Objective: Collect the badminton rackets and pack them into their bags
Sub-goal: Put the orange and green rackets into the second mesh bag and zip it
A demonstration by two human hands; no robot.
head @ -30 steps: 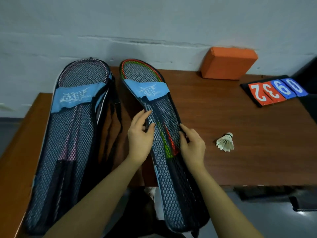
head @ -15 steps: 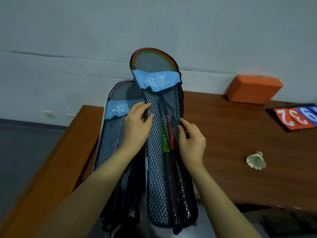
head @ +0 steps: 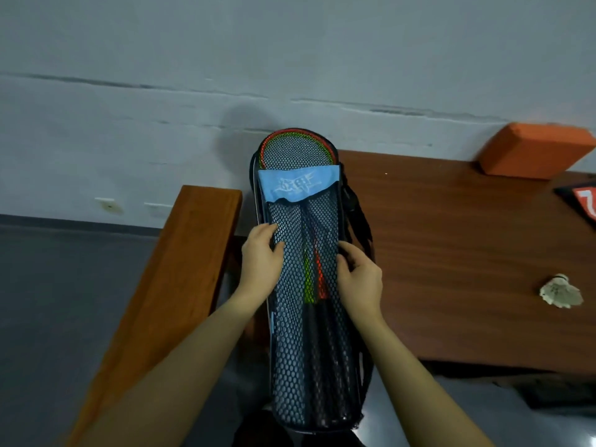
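Observation:
A black mesh racket bag (head: 290,350) with a light-blue label band lies lengthwise in front of me, its head end toward the wall. Inside it show a red and a green racket (head: 314,279), their heads at the top and black grips lower down. My left hand (head: 259,266) grips the bag's left edge at mid-length. My right hand (head: 359,279) grips its right edge opposite. Black straps (head: 358,214) hang along the bag's right side. The second bag is hidden beneath this one; only a thin edge (head: 256,195) peeks out at the left.
The brown wooden table (head: 451,253) runs to the right, with a lighter wooden piece (head: 174,279) at its left end. A white shuttlecock (head: 561,291) lies at the right. An orange block (head: 535,150) stands against the wall, and a scoreboard corner (head: 583,201) shows at the far right.
Both hands carried the red-and-green racket bag leftward and laid it on top of the other bag, which it now covers. My view turned left.

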